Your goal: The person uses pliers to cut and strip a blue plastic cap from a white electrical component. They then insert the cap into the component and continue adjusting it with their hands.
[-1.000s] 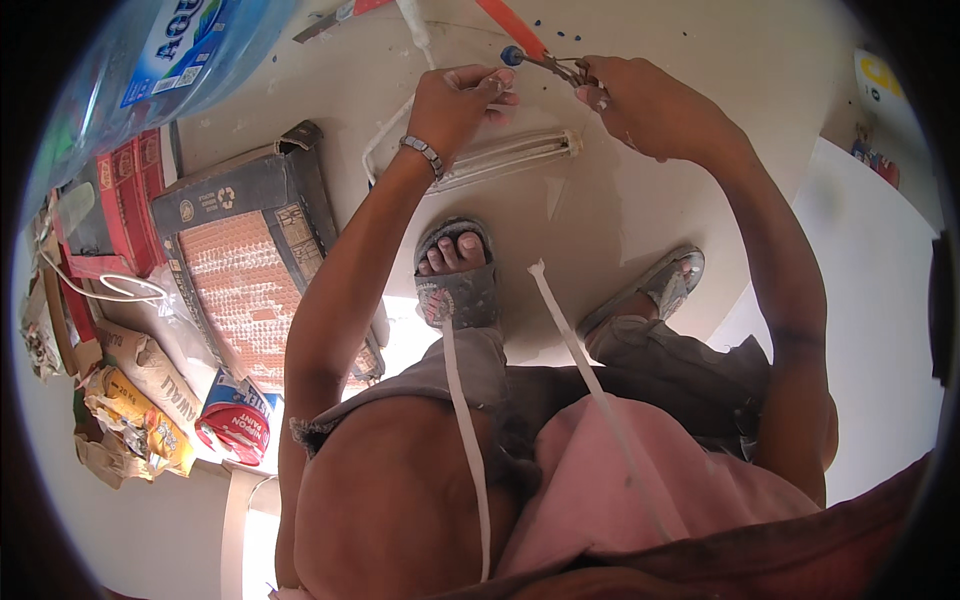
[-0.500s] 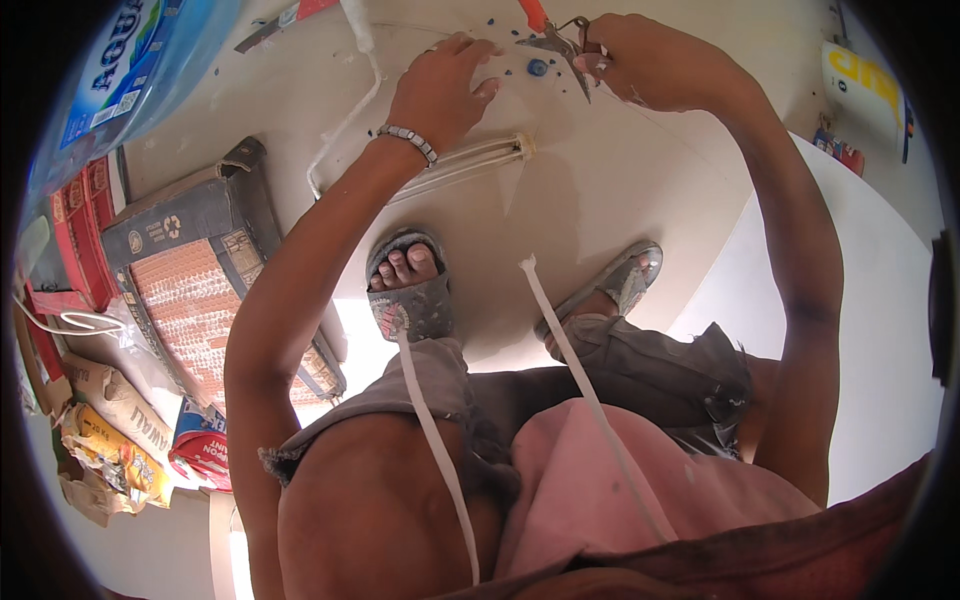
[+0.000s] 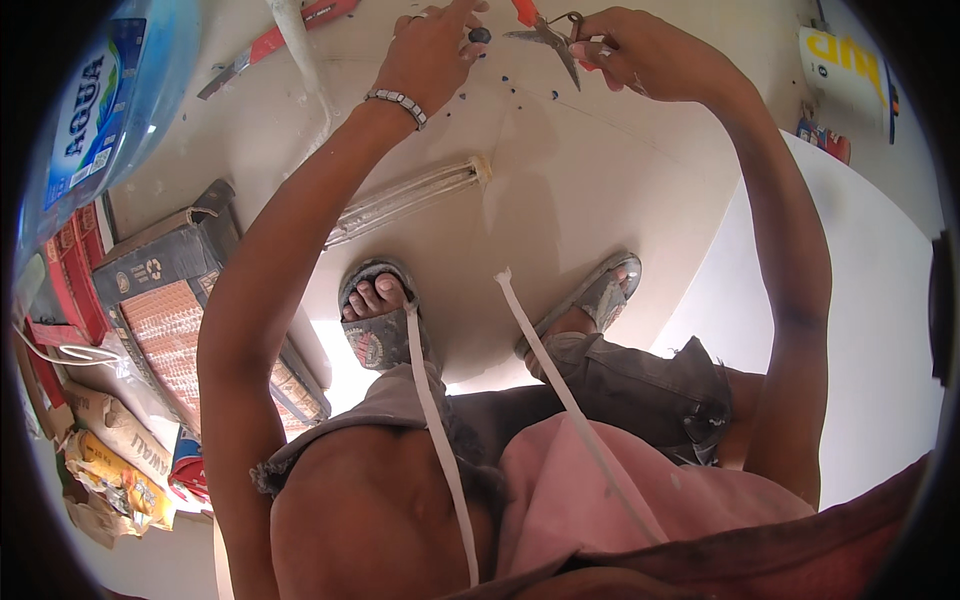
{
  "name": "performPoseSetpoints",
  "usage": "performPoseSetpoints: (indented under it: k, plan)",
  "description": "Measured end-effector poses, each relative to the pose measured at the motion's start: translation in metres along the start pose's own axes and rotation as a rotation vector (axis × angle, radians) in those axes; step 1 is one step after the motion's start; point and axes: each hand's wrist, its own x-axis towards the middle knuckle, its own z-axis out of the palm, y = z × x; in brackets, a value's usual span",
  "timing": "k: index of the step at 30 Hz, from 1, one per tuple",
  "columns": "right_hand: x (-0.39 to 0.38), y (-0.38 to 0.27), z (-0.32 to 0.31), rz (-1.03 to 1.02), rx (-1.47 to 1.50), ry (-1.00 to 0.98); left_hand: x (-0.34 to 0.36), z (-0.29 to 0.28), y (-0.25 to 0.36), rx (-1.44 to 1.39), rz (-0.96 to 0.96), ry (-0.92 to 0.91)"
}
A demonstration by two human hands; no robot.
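At the top of the view, my left hand (image 3: pixel 425 60), with a pale segmented bracelet on the wrist, pinches a small dark blue round piece (image 3: pixel 479 35) between thumb and fingers. Across from it, my right hand (image 3: pixel 645 55) is closed round the red-handled snips (image 3: pixel 552 42). The blades of the snips are spread and point toward my left hand. Small blue bits (image 3: pixel 508 85) lie scattered on the pale floor below both. The fingertips of my left hand are partly cut off by the picture's top edge.
A red cutter knife (image 3: pixel 290 40) and a white rod-like thing (image 3: pixel 303 60) lie left of my left hand. Nearer me is a pale strip (image 3: pixel 415 200). At left stand a large blue water bottle (image 3: pixel 110 110) and a dark carton (image 3: pixel 170 270); a white container (image 3: pixel 840 70) is at right.
My left hand has moved up and closed on the blue piece, which has left its spot on the floor. My right hand keeps the snips, shifted slightly left.
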Motion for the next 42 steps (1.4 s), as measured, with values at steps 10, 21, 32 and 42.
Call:
performPoseSetpoints:
  k: [10,21,32,42]
  plan:
    - [0.025,-0.015,-0.014,-0.094,-0.227,0.082,0.003,-0.003,-0.003,-0.286,-0.243,-0.099]
    - [0.014,-0.022,-0.002,0.004,-0.161,0.101,-0.007,0.009,-0.004,-0.197,-0.295,-0.073]
    - [0.017,-0.023,-0.002,0.017,-0.089,0.084,0.001,0.003,0.006,-0.225,-0.292,-0.07]
    - [0.02,-0.005,0.018,0.007,0.135,0.012,-0.006,0.01,0.001,-0.158,-0.245,-0.046]
